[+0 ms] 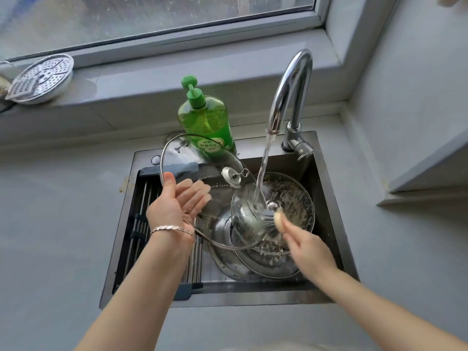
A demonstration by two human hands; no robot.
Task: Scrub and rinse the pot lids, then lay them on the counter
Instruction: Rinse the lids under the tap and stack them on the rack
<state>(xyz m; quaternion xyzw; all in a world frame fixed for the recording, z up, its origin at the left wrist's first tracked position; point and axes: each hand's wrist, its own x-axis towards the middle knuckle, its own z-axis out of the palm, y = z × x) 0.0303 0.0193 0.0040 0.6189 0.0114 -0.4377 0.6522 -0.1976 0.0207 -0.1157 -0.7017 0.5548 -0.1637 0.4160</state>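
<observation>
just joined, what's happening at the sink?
A person is washing a glass lid over the sink. The left hand grips its rim, tilted under the running tap. The right hand rubs it near the stream with what looks like a pale pad, blurred. Soiled dishes lie below.

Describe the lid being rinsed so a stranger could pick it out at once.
Start at the sink below the window, where the tap is running. The glass lid stands tilted under that stream, its rim held by the left hand. Unlike the steel dishes lying below it, it is see-through.
</observation>
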